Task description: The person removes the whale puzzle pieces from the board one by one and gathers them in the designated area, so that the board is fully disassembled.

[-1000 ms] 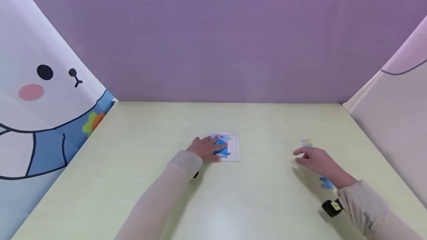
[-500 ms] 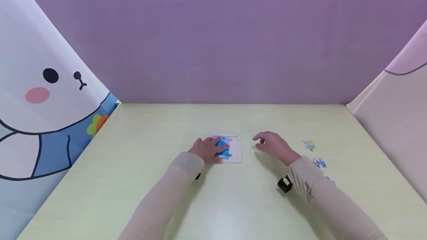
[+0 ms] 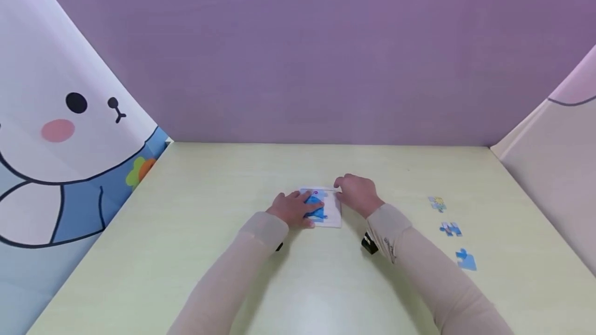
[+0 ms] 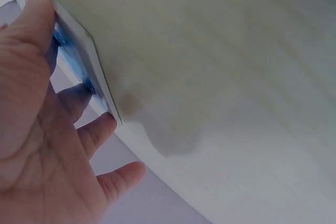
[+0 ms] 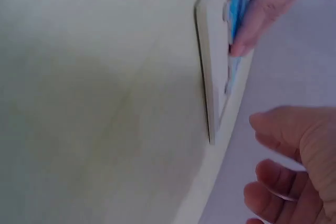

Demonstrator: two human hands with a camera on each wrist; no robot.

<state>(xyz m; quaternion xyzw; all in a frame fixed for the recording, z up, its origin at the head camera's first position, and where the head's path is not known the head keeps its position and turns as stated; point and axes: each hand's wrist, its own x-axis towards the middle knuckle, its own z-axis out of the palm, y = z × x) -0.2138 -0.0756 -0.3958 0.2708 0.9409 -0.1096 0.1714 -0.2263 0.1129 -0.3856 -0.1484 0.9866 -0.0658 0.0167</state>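
A small jigsaw puzzle in a white frame lies flat on the table, its left part filled with a blue picture, its right part bare white. My left hand rests on it with fingers spread over the picture; the left wrist view shows the thumb at the near edge of the frame. My right hand is at the frame's upper right corner. In the right wrist view its fingers are loosely curled beside the frame, with no puzzle piece visible between thumb and fingertips.
Three loose puzzle pieces lie in a column on the right: a yellow-and-blue piece, a blue-and-white piece and a blue piece. A purple backdrop rises behind the pale table.
My right hand has moved left from above the loose pieces to the frame's right corner, uncovering the pieces. The left hand has stayed on the puzzle.
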